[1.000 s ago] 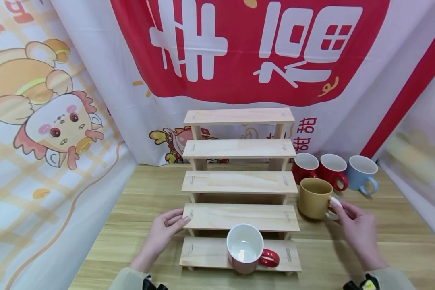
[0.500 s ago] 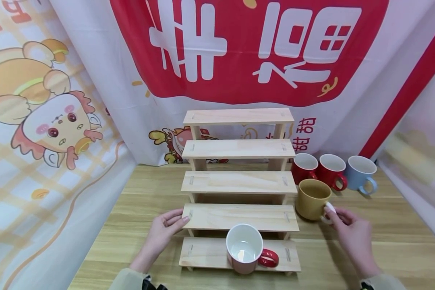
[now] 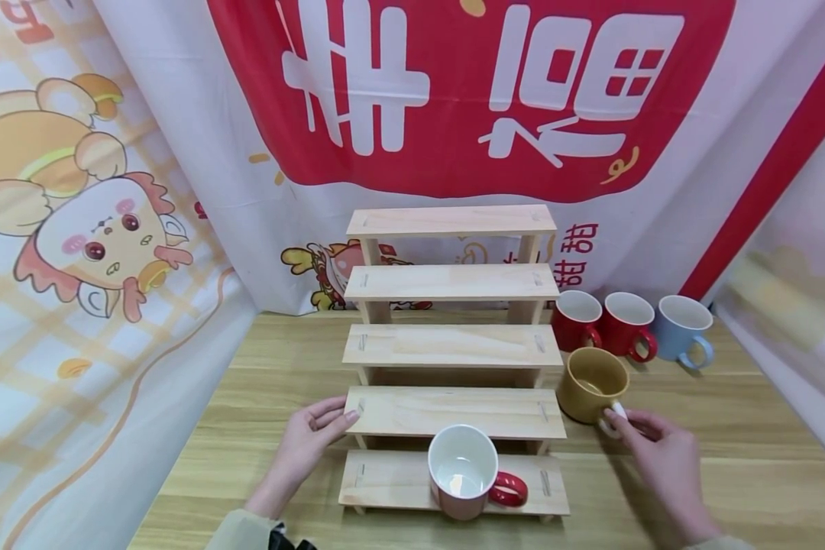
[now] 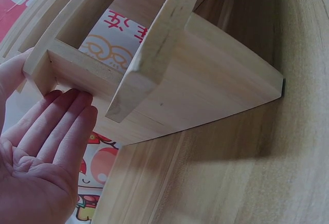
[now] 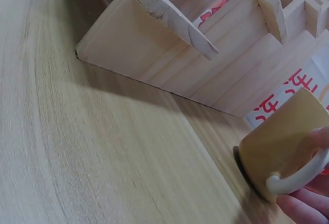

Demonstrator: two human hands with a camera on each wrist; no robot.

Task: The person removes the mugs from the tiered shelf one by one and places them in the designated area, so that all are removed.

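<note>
A tan mug (image 3: 591, 386) with a white handle is beside the right side of the stepped wooden rack (image 3: 454, 411). My right hand (image 3: 663, 458) pinches its handle (image 5: 298, 179) between thumb and fingers. The mug's base is very near or on the table; I cannot tell whether it touches. At the rack's left side, my left hand (image 3: 309, 439) holds the end of the second step from the bottom. Its thumb lies on top, and its fingers (image 4: 59, 124) reach beneath the board. A red-handled mug with a white inside (image 3: 463, 470) stands on the lowest step.
Two red mugs (image 3: 576, 321) and a light blue mug (image 3: 684, 328) stand in a row behind the tan mug. The wood-grain table (image 3: 247, 374) meets printed cloth walls (image 3: 199, 137) at the back and sides.
My right hand has moved the tan mug a little toward me and to the left, bringing it nearer the rack's side. My left hand stays on the step.
</note>
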